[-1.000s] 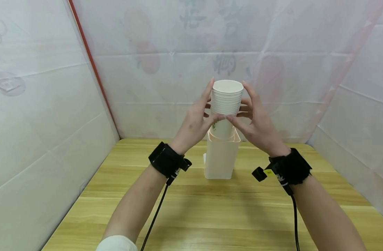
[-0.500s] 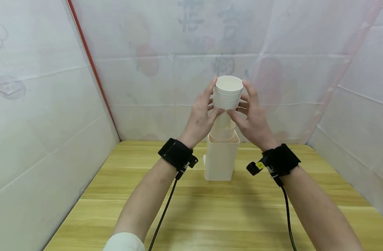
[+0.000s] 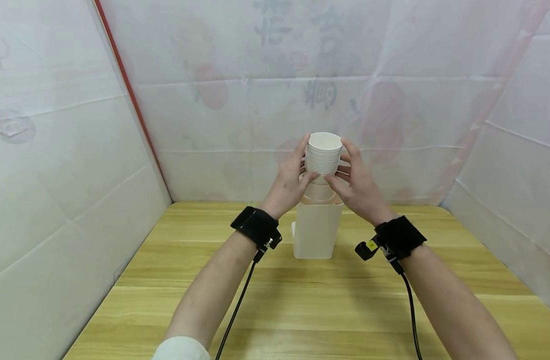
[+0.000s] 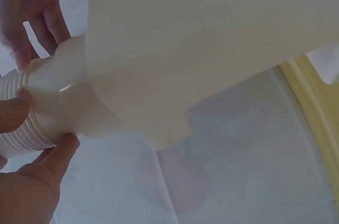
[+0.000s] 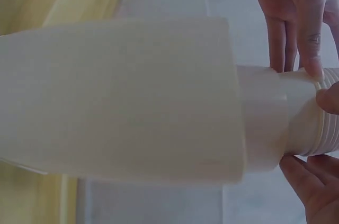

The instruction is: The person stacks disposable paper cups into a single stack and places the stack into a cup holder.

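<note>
A stack of white paper cups (image 3: 323,157) stands upright, its many rims forming ridges and its top cup's mouth facing up. My left hand (image 3: 285,184) holds it from the left and my right hand (image 3: 361,189) from the right. The thumbs meet near the front, just under the ridged rims, and the other fingers wrap behind. Below is a tall cream-coloured box (image 3: 317,231) with a round sleeve (image 3: 319,193) at its top, into which the lower part of the stack goes. Both wrist views show fingertips around the lowest rims, close to the sleeve.
The box stands toward the back of a wood-grain table (image 3: 311,310). Behind it hangs a pale printed cloth (image 3: 266,115), with cloth at both sides too. Black wrist straps (image 3: 257,226) carry cables (image 3: 236,307) down along the forearms.
The cup stack first tilted slightly toward me, then moved down with both hands, closer to the sleeve. Both hands kept their hold, and the box stayed in place.
</note>
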A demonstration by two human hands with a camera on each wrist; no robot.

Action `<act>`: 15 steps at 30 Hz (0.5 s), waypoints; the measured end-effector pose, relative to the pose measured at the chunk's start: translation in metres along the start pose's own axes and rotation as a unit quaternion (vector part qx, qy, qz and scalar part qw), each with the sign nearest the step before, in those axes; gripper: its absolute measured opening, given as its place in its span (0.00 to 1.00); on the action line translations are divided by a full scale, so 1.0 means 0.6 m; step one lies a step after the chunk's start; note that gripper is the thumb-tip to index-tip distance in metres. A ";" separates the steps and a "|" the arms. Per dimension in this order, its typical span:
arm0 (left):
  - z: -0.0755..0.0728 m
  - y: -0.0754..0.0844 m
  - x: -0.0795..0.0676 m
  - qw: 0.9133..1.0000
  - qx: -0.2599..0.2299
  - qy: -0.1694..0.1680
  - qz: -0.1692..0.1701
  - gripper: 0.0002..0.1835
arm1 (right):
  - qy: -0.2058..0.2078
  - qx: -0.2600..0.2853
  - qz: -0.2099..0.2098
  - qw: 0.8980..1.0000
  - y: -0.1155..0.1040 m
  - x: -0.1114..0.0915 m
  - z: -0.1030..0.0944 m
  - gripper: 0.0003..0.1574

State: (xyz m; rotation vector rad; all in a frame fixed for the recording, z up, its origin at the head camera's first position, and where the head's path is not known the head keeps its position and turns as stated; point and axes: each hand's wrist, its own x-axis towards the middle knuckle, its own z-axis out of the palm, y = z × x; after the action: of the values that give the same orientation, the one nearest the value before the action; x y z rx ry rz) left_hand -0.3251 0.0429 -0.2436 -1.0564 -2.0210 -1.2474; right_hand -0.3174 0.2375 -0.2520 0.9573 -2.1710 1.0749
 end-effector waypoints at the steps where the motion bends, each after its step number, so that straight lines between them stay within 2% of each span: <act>1: 0.001 -0.002 -0.002 1.000 0.000 -0.005 -0.003 0.46 | -0.002 -0.005 0.002 1.000 -0.004 -0.003 0.001 0.54; 9: 0.005 -0.013 -0.016 0.999 0.046 -0.021 -0.014 0.45 | 0.005 -0.071 -0.008 0.997 -0.001 -0.016 0.009 0.50; 15: 0.006 -0.017 -0.024 0.997 0.062 -0.026 -0.040 0.42 | -0.007 -0.068 0.000 0.998 0.001 -0.020 0.014 0.48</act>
State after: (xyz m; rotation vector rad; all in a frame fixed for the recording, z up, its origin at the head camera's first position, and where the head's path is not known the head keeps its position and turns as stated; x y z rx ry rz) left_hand -0.3259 0.0386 -0.2612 -0.9667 -2.1696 -1.1284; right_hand -0.3117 0.2350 -0.2658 0.9058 -2.2246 0.9108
